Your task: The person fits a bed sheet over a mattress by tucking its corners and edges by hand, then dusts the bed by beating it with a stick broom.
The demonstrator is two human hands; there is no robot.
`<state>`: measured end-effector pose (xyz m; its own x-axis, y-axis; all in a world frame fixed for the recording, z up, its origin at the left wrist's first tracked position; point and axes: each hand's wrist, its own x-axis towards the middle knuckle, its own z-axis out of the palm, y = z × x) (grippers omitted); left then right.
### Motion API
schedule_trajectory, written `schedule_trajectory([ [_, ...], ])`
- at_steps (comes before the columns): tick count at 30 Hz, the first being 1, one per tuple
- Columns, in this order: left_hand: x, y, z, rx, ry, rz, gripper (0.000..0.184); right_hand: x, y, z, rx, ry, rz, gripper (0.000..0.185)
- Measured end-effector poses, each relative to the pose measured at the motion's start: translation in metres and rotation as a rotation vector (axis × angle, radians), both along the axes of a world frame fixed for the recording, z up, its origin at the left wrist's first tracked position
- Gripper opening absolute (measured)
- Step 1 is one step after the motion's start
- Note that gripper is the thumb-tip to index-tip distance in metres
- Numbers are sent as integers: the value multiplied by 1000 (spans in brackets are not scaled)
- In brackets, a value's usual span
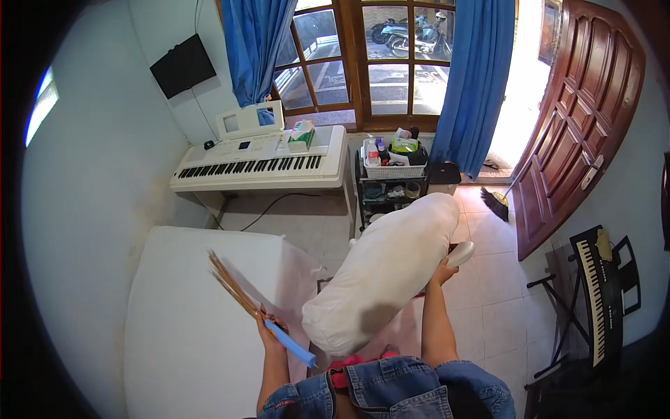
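Note:
My left hand [271, 326] is closed round a stick broom [234, 286], whose thin brown bristles point up and left and whose blue handle [292, 345] points down and right. The broom is over a white-covered mattress [188, 307]. A long bolster in a white cover [391, 265] with a greyish shadow near its lower end lies diagonally before my body. My right hand [445, 269] is at the bolster's right side, its fingers partly hidden, with the bolster's pale end flap or another whitish object [460, 254] beside it; which one I cannot make out.
A white digital piano [258, 157] stands beyond the mattress. Right of it is a black trolley [359, 181] with a white basket [394, 170]. A black broom [495, 202] stands by the open wooden door [579, 119]; a keyboard on a stand [593, 300] is at right.

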<state>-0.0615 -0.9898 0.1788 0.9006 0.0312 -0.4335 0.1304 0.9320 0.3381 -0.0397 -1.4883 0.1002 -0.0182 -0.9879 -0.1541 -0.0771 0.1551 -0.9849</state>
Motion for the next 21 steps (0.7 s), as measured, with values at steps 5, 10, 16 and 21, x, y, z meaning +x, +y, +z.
schedule_trajectory([
  [5, 2, -6, 6, -14, 25, -34, 27, -4, -20, 6, 45, 29, 47, 53],
  [10, -11, -6, 17, 66, 39, -21, 27, -4, -71, -9, 8, 19, 91, 51],
  [16, -26, -12, 19, 134, 97, -6, 26, 1, -166, -21, -7, 115, 298, 53],
  [21, -33, -34, 8, 169, 133, 10, 27, 0, -214, -28, 71, 200, 423, 55],
])
